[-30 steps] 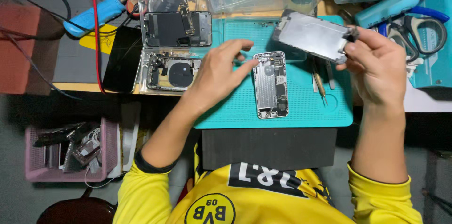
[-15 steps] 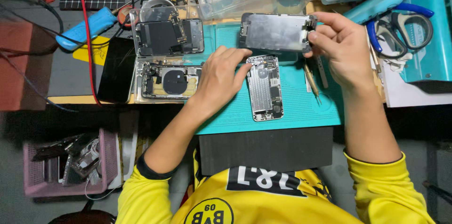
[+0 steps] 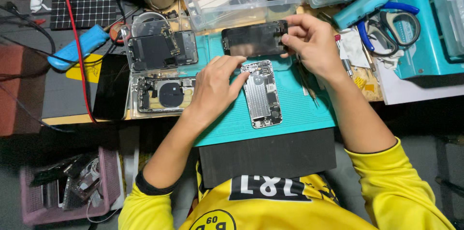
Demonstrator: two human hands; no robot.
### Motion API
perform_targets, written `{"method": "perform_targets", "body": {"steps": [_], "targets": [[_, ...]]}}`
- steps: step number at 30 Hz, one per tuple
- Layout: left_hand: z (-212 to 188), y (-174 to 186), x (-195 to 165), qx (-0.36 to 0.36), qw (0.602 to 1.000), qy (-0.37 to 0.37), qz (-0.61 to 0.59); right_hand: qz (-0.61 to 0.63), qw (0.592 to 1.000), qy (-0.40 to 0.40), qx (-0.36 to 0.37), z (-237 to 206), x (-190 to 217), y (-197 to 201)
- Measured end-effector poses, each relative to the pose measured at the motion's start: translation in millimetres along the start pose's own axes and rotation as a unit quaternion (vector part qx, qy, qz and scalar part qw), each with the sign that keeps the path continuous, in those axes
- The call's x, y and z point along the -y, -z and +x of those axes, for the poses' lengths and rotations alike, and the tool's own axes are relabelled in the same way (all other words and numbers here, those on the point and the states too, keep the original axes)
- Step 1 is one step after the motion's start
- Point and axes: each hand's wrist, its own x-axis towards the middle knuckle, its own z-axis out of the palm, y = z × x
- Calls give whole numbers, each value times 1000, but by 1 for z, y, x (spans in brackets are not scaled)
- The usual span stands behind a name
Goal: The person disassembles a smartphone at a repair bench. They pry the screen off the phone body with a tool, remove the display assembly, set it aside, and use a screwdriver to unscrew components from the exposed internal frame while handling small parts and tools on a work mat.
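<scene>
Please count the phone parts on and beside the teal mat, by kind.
Opened phone body on the teal mat, under left hand: 1
Screen panel in right hand: 1
Opened phone bodies in clear trays: 2
Total: 4

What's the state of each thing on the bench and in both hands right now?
Opened phone body: flat on the teal mat, insides exposed.
Screen panel: detached, lifted off the mat, dark.
Left hand: fingertips resting on the phone body's top corner.
Right hand: pinching the screen panel's edge.
Clear tray: open, holding two more opened phones.
Scissors: lying untouched.
</scene>
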Motion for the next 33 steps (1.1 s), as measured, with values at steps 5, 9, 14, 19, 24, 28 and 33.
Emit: {"method": "perform_targets", "body": {"steps": [5, 9, 14, 19, 24, 28, 33], "targets": [[2, -3, 1, 20, 1000, 1, 11, -8, 998, -60, 0, 1, 4, 0], [5, -5, 2, 25, 1000, -5, -2, -56, 995, -84, -6, 1, 6, -2], [7, -3, 4, 48, 993, 65, -87, -137, 990, -30, -17, -3, 6, -8], [6, -5, 7, 38, 974, 97, -199, -371, 926, 52, -52, -14, 12, -16], [3, -9, 13, 80, 890, 193, -405, -403, 911, 76, -45, -23, 25, -25], [3, -9, 19, 82, 856, 206, -467, -395, 915, 55, -57, -31, 37, -29], [3, -3, 18, 64, 832, 217, -506, -296, 951, 71, -52, -50, 44, -30]]}}
